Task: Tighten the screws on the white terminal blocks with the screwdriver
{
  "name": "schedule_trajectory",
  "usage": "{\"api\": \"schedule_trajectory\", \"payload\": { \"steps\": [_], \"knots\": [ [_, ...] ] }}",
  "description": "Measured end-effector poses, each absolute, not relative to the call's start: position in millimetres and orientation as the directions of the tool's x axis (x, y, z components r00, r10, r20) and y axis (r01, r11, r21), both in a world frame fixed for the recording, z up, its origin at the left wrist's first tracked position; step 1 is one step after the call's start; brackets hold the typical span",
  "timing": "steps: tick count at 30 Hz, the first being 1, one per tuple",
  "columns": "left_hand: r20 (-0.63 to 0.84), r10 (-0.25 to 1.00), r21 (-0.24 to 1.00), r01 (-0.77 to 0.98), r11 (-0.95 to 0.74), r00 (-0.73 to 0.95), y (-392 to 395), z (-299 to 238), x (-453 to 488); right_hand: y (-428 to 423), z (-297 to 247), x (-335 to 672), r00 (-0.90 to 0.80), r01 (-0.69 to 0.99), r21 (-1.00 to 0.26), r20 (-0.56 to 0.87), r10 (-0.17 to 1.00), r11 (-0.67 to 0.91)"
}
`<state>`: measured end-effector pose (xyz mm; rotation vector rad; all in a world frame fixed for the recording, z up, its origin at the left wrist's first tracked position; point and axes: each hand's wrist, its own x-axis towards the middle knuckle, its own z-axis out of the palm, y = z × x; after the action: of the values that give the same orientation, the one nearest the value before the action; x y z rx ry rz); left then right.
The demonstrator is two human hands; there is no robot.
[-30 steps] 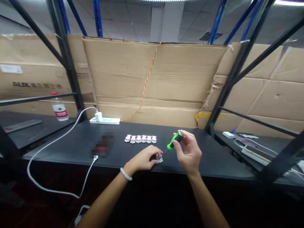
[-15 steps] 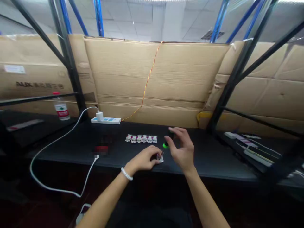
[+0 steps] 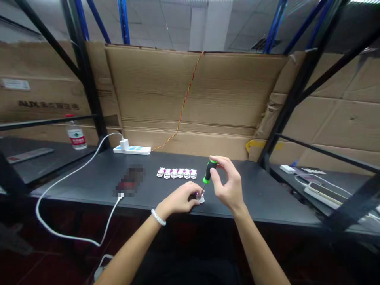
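Pinching small white part [image 3: 201,199] on black tabletop [image 3: 261,198] with left hand [image 3: 180,198]; gripping screwdriver [image 3: 209,171] with right hand [image 3: 228,183], tip at part (seating unclear), apparently driving; next calling for steady turning.

The screwdriver [image 3: 207,179] has a handle [image 3: 210,171] of what looks like smooth plastic and a metal shaft [image 3: 203,189]. Just below the screwdriver, the small part [image 3: 202,199] appears to be plastic too. Beneath the screwdriver, the table [image 3: 255,194] is smooth and nearly matt. Behind the screwdriver stands dull paper cardboard [image 3: 231,99], lined with faint corrugation. Far left of the screwdriver, the bottle [image 3: 77,137] looks like clear, smooth plastic.
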<state>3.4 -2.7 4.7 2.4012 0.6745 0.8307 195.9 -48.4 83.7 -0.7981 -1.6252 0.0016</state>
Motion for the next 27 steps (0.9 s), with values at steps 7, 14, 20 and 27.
{"api": "schedule_trajectory", "payload": {
  "steps": [7, 14, 20, 27],
  "knots": [
    [0.407, 0.591, 0.602, 0.282, -0.747, 0.697, -1.0, 3.0, 3.3, -43.4, 81.5, 197.3, 0.115, 0.515, -0.455, 0.876, 0.468, 0.726],
    [0.409, 0.599, 0.599, 0.293, -0.745, 0.688, -1.7, 3.5, 2.5, -51.0, 86.7, 199.7, -0.003, 0.564, -0.352, 0.904, 0.428, 0.747],
    [0.342, 0.618, 0.586, 0.353, -0.729, 0.708, 7.6, -11.1, 2.2, -45.1, 57.4, 159.1, -0.283, 0.664, -0.282, 0.763, 0.582, 0.693],
    [0.374, 0.616, 0.627, 0.300, -0.719, 0.693, 1.5, -1.8, 4.7, -27.7, 35.8, 156.5, -0.162, 0.494, -0.501, 0.750, 0.642, 0.711]
  ]
}}
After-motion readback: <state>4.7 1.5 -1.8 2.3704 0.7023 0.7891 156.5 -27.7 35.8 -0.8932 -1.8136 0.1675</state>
